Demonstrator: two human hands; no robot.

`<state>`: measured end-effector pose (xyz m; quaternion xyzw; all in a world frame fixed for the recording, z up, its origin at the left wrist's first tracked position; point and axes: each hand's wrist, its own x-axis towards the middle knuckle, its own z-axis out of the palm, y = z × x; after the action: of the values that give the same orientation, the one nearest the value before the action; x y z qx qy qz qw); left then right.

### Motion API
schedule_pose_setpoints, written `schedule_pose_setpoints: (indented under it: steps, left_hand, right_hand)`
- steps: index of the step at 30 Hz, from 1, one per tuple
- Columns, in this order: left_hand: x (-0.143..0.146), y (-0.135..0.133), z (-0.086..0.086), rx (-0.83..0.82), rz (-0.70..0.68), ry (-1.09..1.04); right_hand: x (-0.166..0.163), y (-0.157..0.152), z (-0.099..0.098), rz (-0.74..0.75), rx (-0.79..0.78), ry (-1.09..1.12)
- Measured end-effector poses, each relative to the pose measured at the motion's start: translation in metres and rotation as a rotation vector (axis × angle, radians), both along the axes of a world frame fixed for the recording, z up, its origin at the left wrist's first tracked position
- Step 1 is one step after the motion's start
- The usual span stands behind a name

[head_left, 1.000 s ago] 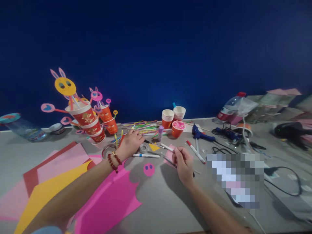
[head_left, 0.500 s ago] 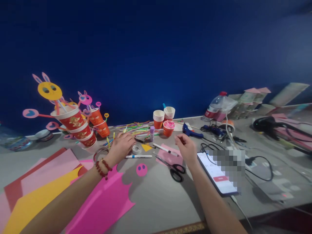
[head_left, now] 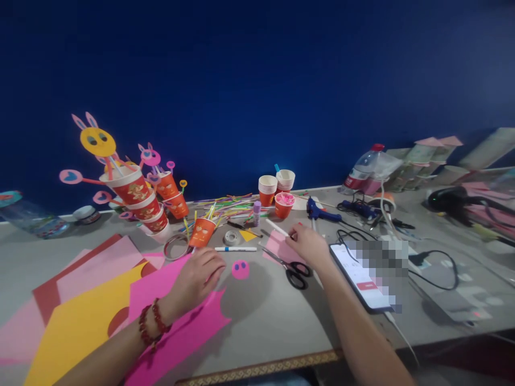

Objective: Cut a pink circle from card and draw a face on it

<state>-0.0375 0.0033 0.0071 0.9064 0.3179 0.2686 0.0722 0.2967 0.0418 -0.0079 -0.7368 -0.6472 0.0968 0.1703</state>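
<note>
My right hand (head_left: 309, 244) is closed, its fingertips pinching one end of a white marker (head_left: 277, 227) above a pink paper square (head_left: 280, 247). Scissors with black handles (head_left: 296, 274) lie just below that hand. My left hand (head_left: 203, 272) hovers over the magenta paper (head_left: 183, 327), fingers loosely bent and nothing seen in them. Behind it a small orange paper cup (head_left: 201, 232) leans, with thin straws sticking out. A magenta paper circle with two blue eyes (head_left: 240, 269) lies to its right, near a second white marker (head_left: 236, 249) and a tape roll (head_left: 232, 238).
Stacked cup figures (head_left: 137, 193) stand at the left behind coloured paper sheets (head_left: 80, 316). Along the wall are loose straws (head_left: 225, 205), a purple glue stick (head_left: 256, 213) and paper cups (head_left: 267, 188). A blue glue gun (head_left: 322, 212), cables and a phone (head_left: 358, 279) occupy the right.
My left hand has drawn back toward me, uncovering the orange cup with straws. My right hand has moved onto the white marker and lifted its end. The view has shifted slightly.
</note>
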Motion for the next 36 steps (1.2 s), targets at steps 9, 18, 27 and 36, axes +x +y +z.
schedule_pose_setpoints:
  steps: [9,18,27,36]
  left_hand:
    - [0.056,-0.011,0.003,-0.228,0.062,0.086]
    - [0.055,-0.041,0.011,-0.524,0.094,0.298]
    - [-0.006,-0.041,0.003,-0.457,0.279,0.043]
    - [0.035,0.061,-0.006,0.075,0.238,0.419]
  right_hand:
    - [-0.069,-0.041,-0.002,0.289,-0.026,1.306]
    - [-0.094,-0.073,-0.011,0.394,-0.176,1.459]
    - [-0.051,-0.032,0.009,0.239,0.506,1.663]
    - [-0.064,-0.031,-0.028,0.092,0.364,1.412]
